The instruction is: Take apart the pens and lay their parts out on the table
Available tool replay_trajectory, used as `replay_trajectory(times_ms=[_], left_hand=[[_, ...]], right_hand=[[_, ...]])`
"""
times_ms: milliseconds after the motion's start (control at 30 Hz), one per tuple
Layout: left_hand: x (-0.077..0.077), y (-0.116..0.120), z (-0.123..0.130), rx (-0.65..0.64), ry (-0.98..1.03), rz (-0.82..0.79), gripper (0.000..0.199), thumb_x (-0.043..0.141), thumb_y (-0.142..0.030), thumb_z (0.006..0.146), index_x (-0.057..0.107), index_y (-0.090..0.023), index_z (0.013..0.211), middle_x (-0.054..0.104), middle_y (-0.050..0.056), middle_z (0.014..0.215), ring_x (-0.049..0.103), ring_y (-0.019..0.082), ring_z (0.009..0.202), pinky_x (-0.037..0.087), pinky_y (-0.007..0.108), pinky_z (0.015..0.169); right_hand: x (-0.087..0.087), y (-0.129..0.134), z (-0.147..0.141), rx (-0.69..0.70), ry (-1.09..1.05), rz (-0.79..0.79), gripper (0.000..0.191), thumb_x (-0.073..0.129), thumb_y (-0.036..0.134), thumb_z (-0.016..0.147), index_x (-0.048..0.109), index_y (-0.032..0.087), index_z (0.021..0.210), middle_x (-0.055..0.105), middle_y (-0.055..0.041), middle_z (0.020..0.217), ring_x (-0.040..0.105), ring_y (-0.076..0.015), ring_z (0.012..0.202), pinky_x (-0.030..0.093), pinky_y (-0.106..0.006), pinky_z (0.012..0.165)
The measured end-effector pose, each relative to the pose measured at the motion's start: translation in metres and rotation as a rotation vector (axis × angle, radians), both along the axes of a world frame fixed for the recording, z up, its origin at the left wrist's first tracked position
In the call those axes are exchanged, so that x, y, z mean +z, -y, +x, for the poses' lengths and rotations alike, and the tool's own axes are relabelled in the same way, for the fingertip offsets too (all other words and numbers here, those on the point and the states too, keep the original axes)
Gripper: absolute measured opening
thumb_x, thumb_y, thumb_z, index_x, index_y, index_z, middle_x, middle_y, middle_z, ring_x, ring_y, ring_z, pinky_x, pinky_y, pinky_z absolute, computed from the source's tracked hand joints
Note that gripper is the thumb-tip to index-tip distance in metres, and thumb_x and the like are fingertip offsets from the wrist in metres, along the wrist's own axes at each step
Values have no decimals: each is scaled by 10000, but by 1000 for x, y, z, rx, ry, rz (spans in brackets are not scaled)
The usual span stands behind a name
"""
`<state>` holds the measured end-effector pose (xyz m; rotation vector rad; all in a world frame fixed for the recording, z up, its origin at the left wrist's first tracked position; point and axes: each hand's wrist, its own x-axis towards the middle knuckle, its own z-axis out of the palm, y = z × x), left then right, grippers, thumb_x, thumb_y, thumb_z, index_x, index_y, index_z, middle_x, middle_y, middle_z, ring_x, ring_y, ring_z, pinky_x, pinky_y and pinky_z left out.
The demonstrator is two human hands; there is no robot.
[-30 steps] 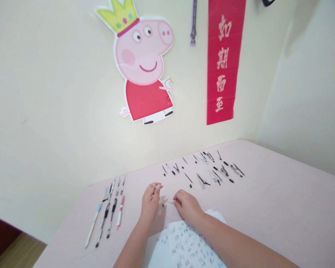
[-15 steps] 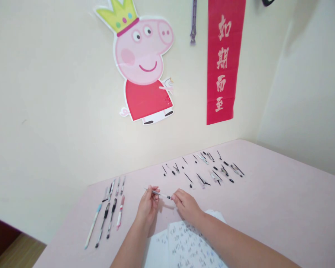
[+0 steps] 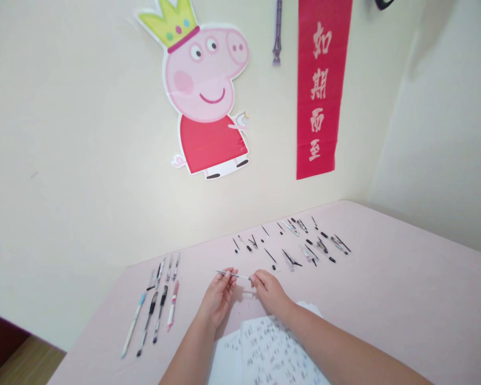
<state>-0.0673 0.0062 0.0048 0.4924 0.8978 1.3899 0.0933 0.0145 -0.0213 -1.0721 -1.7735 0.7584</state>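
Note:
A slim clear pen (image 3: 242,277) is held nearly level above the pink table (image 3: 385,299). My left hand (image 3: 220,294) pinches it near its thin pointed end, between thumb and fingers. At the other end, the fingers of my right hand (image 3: 268,289) are closed around the tip and hide it. Below my forearms lie handwritten sheets of paper (image 3: 274,347), partly covered by my right arm.
Several assembled pens (image 3: 157,315) lie in two rows at the left. Farther back, pen parts such as refills (image 3: 270,255) and black caps (image 3: 332,260) are spread in small groups. A wall (image 3: 84,160) rises behind the table.
Both hands have moved slightly right with the pen, which is now closer to level. My right fingers now cover its dark end, which showed before.

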Motion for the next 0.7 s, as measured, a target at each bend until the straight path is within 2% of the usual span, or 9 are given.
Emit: replay_trajectory(times_ms=[300, 700], left_hand=[[-1, -1, 2, 54, -42, -27, 96, 531, -52, 813, 609, -96, 781, 675, 52, 761, 620, 50, 550, 524, 116, 512], [-3, -2, 1, 71, -26, -31, 114, 517, -44, 818, 604, -93, 764, 672, 45, 732, 612, 44, 528, 520, 110, 502]], right_hand=[[3, 2, -1, -1, -37, -12, 201, 428, 217, 818, 476, 191, 625, 492, 5, 638, 476, -143, 649, 361, -261, 623], [-2, -1, -4, -39, -126, -69, 52, 556, 177, 716, 517, 187, 684, 490, 16, 665, 462, -133, 629, 358, -237, 590]])
